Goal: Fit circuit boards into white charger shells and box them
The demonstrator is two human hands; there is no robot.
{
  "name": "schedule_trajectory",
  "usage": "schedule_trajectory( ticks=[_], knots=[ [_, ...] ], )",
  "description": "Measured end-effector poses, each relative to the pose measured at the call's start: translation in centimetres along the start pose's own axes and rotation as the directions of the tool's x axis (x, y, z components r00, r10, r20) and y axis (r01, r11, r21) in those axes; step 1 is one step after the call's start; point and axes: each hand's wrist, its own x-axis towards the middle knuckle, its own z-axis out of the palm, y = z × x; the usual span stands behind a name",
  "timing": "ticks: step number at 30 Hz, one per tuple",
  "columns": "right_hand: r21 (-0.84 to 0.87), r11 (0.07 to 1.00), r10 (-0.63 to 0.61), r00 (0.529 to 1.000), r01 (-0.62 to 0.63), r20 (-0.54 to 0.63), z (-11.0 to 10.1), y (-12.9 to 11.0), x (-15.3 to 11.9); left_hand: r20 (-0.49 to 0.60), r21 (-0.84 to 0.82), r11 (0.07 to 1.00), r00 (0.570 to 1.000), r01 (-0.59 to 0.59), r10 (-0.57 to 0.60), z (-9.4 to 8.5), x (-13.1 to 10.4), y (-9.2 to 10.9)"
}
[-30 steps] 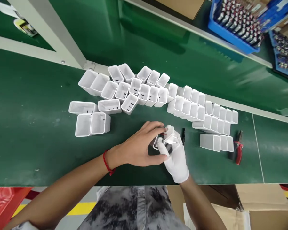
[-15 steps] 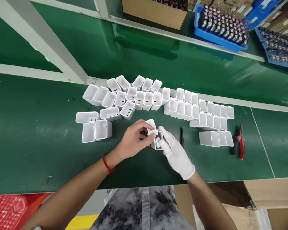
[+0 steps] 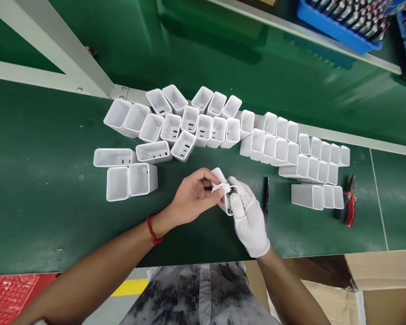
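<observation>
Across the green tabletop (image 3: 88,239) before you, the white boxes (image 3: 117,183) sit clustered with their mouths showing; they look like bare shells, so none there seems fitted yet. The box in your hands, near the middle of the tabletop's front edge, seems part done: dark parts (image 3: 229,198) show inside, but its mouth is not yet covered. Your gloved right hand (image 3: 251,219) curls around this held box (image 3: 227,208), gripping its side; your bare left hand (image 3: 194,196) pinches a small white piece (image 3: 219,186) over its mouth.

By count, you have two blue trays (image 3: 338,32) on the shelf (image 3: 277,20), both cut by the frame edge. On the tabletop I make it thirty-eight boxes, though overlaps could hide one; the held box is one more. Then come one pair of pliers (image 3: 350,205), one thin black stick (image 3: 266,196) and the one small white piece.
</observation>
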Motion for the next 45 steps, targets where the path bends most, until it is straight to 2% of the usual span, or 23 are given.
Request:
schedule_trajectory(
  ticks=[5,7,13,15,20,24,26,30,33,37,42,45],
  knots=[
    [0.148,0.981,0.106,0.986,-0.125,0.126,-1.1,0.0,0.1,0.008,-0.019,1.000,1.000,-0.019,0.019,-0.1,0.1,-0.3],
    [0.146,0.977,0.137,0.981,-0.158,0.138,-1.2,-0.2,0.1,-0.011,-0.030,0.998,0.999,-0.049,0.048,0.0,0.1,-0.3],
    [0.049,0.998,0.039,0.995,-0.043,0.087,-0.7,-0.2,0.4,0.007,-0.006,0.999,0.999,-0.036,0.036,0.0,0.0,-0.3],
    [0.063,0.997,0.035,0.995,-0.041,0.089,-0.7,0.0,0.4,0.013,-0.003,1.000,0.999,-0.031,0.031,-0.1,0.0,-0.3],
    [0.149,0.981,0.103,0.985,-0.123,0.138,-1.3,0.0,0.6,0.006,0.017,1.000,1.000,0.002,-0.002,-0.2,0.1,-0.2],
    [0.066,0.997,0.032,0.994,-0.039,0.106,-1.0,0.0,0.9,-0.010,0.013,1.000,1.000,0.013,-0.013,-0.2,0.1,-0.5],
    [0.083,0.996,0.024,0.996,-0.032,0.090,-1.0,0.2,1.0,-0.010,-0.003,1.000,1.000,0.020,-0.020,-0.2,0.1,-0.6],
    [0.193,0.970,0.111,0.976,-0.147,0.188,-1.6,0.4,0.8,-0.018,-0.022,1.000,1.000,0.014,-0.015,-0.2,0.1,-0.7],
    [0.172,0.964,0.156,0.953,-0.204,0.258,-2.0,0.2,0.4,-0.022,-0.016,1.000,1.000,0.011,-0.012,-0.2,0.1,-0.7],
    [0.181,0.970,0.128,0.971,-0.165,0.200,-1.9,0.0,-0.1,-0.018,-0.014,1.000,1.000,0.015,-0.015,-0.2,0.1,-0.6],
    [0.248,0.940,0.179,0.958,-0.233,0.222,-1.9,0.2,0.0,-0.018,-0.010,1.000,1.000,0.002,-0.002,-0.2,0.1,-0.7],
    [0.245,0.943,0.185,0.968,-0.223,0.170,-1.6,0.3,0.2,-0.013,-0.014,1.000,1.000,0.007,-0.007,-0.2,0.1,-0.6]
  ],
)
